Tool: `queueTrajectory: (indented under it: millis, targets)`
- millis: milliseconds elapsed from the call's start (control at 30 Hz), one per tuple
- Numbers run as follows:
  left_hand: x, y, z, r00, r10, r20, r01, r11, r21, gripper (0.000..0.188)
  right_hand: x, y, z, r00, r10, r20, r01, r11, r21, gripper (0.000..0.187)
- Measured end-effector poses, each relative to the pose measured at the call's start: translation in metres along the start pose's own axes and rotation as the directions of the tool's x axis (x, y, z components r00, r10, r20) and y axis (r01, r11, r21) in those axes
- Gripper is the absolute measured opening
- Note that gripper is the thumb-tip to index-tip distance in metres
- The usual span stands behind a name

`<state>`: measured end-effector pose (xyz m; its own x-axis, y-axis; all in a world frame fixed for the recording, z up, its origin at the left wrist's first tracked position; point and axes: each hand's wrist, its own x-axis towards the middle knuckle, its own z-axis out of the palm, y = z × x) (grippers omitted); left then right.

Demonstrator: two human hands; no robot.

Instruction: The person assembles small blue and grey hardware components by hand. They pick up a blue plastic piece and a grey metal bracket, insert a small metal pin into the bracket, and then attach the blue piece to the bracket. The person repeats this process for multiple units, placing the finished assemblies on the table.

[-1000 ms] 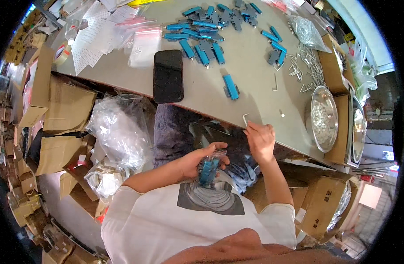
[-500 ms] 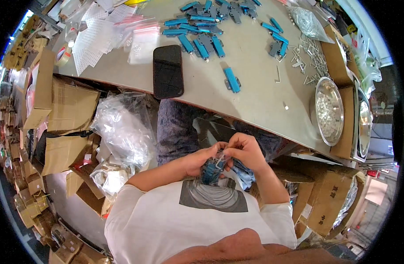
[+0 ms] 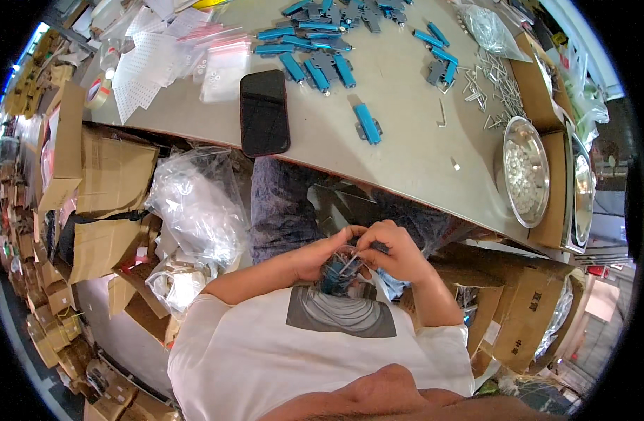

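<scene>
In front of my chest I hold a small clear plastic bag [image 3: 337,278] with dark and blue parts inside. My left hand [image 3: 323,254] grips the bag's left side and upper edge. My right hand [image 3: 393,252] is closed at the bag's upper right, its fingertips pinched together. A thin silvery strip or rod shows at the bag's mouth between the hands, too small to tell apart. Beyond them, on the table [image 3: 322,140], a single blue and grey plastic piece [image 3: 367,124] lies to the right of a black phone [image 3: 264,112].
Several similar blue and grey pieces [image 3: 325,42] lie heaped at the far side. Bent metal rods [image 3: 494,88] and a steel bowl [image 3: 536,175] of small white pieces are at the right. Zip bags [image 3: 227,74] lie far left. Cardboard boxes [image 3: 115,175] flank me.
My right hand has shifted slightly and its fingers have curled further over the bag's top. The left hand stays on the bag. The view has moved a little.
</scene>
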<state>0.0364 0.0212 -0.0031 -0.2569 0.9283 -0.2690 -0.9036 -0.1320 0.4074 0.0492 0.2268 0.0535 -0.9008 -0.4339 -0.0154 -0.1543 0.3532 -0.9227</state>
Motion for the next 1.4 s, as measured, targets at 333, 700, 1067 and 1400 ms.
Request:
queueTrajectory:
  millis: [333,700,1067,1400]
  targets:
    - [0.001,0.001,-0.004,0.998,0.041,0.043,-0.040,0.999,-0.007,0.087,0.008,-0.007,-0.016,0.991,0.134,0.007,-0.134,0.991,0.027,0.008]
    - [-0.001,0.004,0.001,0.997,0.022,0.077,-0.025,0.999,0.037,0.091,0.023,-0.010,-0.018,0.969,-0.110,0.221,0.137,0.984,-0.112,0.007]
    - [0.000,0.004,-0.008,0.994,0.044,0.098,-0.030,0.990,-0.140,0.074,0.020,-0.006,-0.015,0.965,-0.053,0.257,0.076,0.994,-0.080,0.010]
    - [-0.004,0.005,-0.005,0.998,0.059,0.000,-0.058,0.981,-0.185,0.071,0.009,-0.009,-0.004,0.987,-0.107,0.121,0.125,0.981,-0.149,0.021]
